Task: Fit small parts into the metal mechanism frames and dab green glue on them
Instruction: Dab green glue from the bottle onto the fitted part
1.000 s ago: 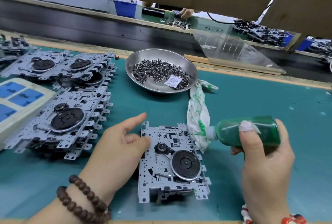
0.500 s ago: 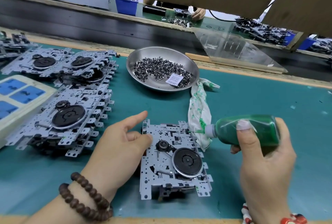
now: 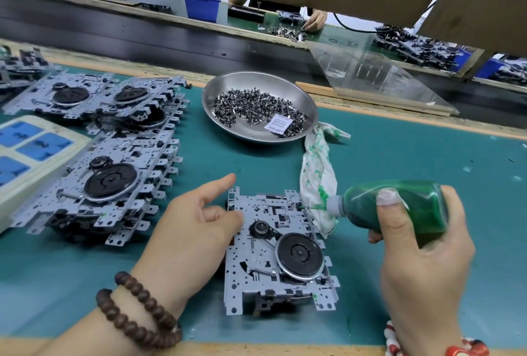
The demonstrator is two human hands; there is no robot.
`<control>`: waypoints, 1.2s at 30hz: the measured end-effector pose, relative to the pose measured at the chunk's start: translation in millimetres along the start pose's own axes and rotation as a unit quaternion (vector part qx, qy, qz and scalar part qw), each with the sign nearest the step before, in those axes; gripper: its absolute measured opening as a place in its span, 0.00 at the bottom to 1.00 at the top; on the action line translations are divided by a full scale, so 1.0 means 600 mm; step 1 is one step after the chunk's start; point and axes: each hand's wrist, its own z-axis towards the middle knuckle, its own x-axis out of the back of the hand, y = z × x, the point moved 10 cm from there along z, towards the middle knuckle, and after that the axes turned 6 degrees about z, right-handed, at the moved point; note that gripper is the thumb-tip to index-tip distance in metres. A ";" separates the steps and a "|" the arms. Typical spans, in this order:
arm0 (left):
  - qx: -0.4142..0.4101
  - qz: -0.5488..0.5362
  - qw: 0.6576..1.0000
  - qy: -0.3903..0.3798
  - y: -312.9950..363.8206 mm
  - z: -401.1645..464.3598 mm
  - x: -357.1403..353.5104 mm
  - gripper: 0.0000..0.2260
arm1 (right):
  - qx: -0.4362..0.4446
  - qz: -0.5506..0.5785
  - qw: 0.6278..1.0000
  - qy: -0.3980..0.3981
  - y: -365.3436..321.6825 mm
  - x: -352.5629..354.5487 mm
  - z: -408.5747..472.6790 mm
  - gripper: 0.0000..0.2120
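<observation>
A metal mechanism frame with a black flywheel lies on the green mat in front of me. My left hand rests against its left edge, thumb and curled fingers on the frame, index finger pointing away. My right hand grips a green glue bottle lying sideways. Its nozzle tip touches the frame's upper right corner, where a green dab shows. A steel bowl behind holds several small dark parts.
Stacks of mechanism frames fill the left side, with more behind. A glue-stained white rag lies right of the frame. A beige tray with blue pads sits far left. A conveyor and another worker's hand are beyond.
The bottle nozzle has moved slightly left, onto the frame's upper right corner. My left hand stays at the frame's left edge.
</observation>
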 end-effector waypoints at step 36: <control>-0.019 0.006 1.000 0.000 0.008 -0.003 -0.001 0.22 | 0.019 -0.014 1.000 0.003 -0.007 0.003 -0.003 0.08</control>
